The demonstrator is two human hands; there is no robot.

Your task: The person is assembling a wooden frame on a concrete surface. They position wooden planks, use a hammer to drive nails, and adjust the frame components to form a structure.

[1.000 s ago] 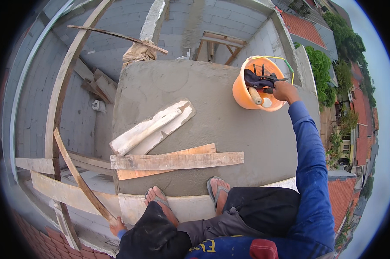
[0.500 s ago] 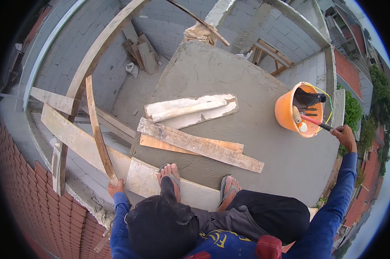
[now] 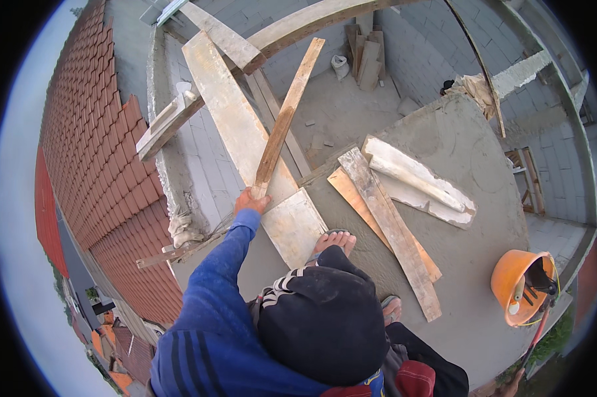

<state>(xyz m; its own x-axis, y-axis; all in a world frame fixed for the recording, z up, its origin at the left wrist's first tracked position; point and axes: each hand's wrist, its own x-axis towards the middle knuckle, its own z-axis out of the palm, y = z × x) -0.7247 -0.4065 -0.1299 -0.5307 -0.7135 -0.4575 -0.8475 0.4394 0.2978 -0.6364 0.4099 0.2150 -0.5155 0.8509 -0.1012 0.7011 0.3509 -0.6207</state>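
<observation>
My left hand (image 3: 251,200) is closed round the lower end of a narrow wooden strip (image 3: 288,116), which slants up over a wide pale board (image 3: 229,112). Below that hand lies a shorter board (image 3: 292,228), with one of my sandalled feet at its edge. At the lower right rim my right hand (image 3: 510,385) is partly cut off. It grips the black end of a tool with a red-and-black handle (image 3: 540,327); the tool's head is hidden. This handle leans by an orange bucket (image 3: 503,281), which holds a black item and tools with pale handles.
Planks (image 3: 394,231) and a white-crusted board (image 3: 437,205) lie on the grey cement slab (image 3: 470,159). Beyond its edge the floor drops to a lower room (image 3: 338,109) with block walls. A curved beam (image 3: 312,26) spans above. Red roof tiles (image 3: 107,152) slope away at left.
My view has swung left, so the bucket and my right hand now sit lower and nearer the right rim. The left hand keeps its hold on the strip.
</observation>
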